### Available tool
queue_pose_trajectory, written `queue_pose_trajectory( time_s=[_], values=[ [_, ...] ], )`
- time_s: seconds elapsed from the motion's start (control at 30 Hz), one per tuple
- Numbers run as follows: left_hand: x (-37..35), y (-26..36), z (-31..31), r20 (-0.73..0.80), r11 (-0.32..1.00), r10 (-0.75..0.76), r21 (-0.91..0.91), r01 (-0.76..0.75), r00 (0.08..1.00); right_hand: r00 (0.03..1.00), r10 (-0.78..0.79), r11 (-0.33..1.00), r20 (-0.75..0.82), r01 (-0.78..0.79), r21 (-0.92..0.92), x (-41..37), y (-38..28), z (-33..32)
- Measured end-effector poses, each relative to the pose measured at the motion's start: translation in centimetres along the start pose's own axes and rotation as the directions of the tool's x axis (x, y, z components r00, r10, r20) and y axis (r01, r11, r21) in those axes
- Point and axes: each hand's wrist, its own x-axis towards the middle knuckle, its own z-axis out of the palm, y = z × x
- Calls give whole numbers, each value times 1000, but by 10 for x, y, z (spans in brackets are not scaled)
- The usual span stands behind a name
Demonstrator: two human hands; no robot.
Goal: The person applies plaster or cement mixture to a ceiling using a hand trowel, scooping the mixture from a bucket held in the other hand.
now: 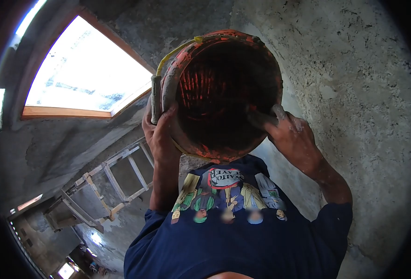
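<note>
A worn red-orange bucket (173, 79), smeared with grey, is tilted so its dark open mouth faces the camera. Its yellow handle (175, 52) with a grey grip lies along the left side of the rim. My left hand (162, 135) is closed round the bucket's left side, thumb near the rim. At the lower right of the rim is my right hand (293, 137), its fingers reaching over into the mouth. Grey-white residue coats its knuckles. The fingertips fade into the dark interior, so their grip is unclear.
A rough grey wall (354, 107) stands close on the right. At upper left is a bright window with a wooden frame (66, 111). A wooden ladder-like frame (115, 181) is at lower left. My dark blue shirt (233, 242) fills the bottom centre.
</note>
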Motion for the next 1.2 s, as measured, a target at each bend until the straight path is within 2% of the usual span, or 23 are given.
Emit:
queue_pose_trajectory(
  time_s=[0.1, 0.17, 0.2, 0.27, 0.3, 0.37, 0.47, 0.6, 0.7, 0.77, 0.83, 0.9, 0.97, 1.07, 1.2],
  values=[
    [1, 1, -3, 31, 1000, 9, 15, -9, 999, 999, 37, 999, 39, -38, 4, -6, 3, 15],
    [3, 3, -2, 46, 999, 36, 0, -36, 998, 996, -35, 999, -77, 35, 5, -9, 7, 19],
    [4, 5, -3, 57, 1000, 24, -6, -23, 998, 996, -44, 999, -77, 44, 1, -8, 7, 16],
    [3, 6, -5, 61, 1000, 8, -9, -8, 998, 984, -44, 998, -175, 36, -49, -8, 2, 11],
    [3, 6, -4, 64, 1000, 24, 5, -24, 998, 984, -45, 998, -174, 37, -48, -10, 4, 16],
    [5, 7, -2, 72, 999, 46, 11, -47, 996, 998, 7, 996, -56, -2, 85, -12, 11, 30],
    [3, 10, -3, 147, 997, 68, -50, -61, 987, 993, 13, 994, -119, 0, 107, -10, 10, 24],
    [5, 12, -1, 172, 998, 67, -5, -67, 983, 996, 27, 987, -90, -12, 159, -9, 14, 27],
    [5, 18, 0, 166, 998, 33, 48, -42, 986, 987, 92, 977, -134, -63, 204, -8, 9, 21],
    [6, 17, -1, 176, 997, 8, 75, -21, 984, 995, 59, 973, -74, -41, 226, -12, 12, 31],
    [11, 10, -2, 276, 998, 57, -34, -50, 959, 992, 79, 981, -99, -60, 184, -12, 11, 21],
    [11, 12, -1, 269, 999, 48, -30, -41, 962, 989, 98, 984, -115, -79, 158, -13, 10, 23],
    [9, 13, -1, 273, 999, 34, -27, -28, 961, 999, 28, 980, -44, -19, 200, -13, 13, 28],
    [12, 12, 1, 289, 1000, 28, 4, -30, 957, 992, 117, 960, -48, -100, 262, -14, 8, 17],
    [13, 10, -3, 355, 997, 51, 39, -70, 933, 994, 111, 945, -4, -104, 311, -15, 6, 13]
  ],
)
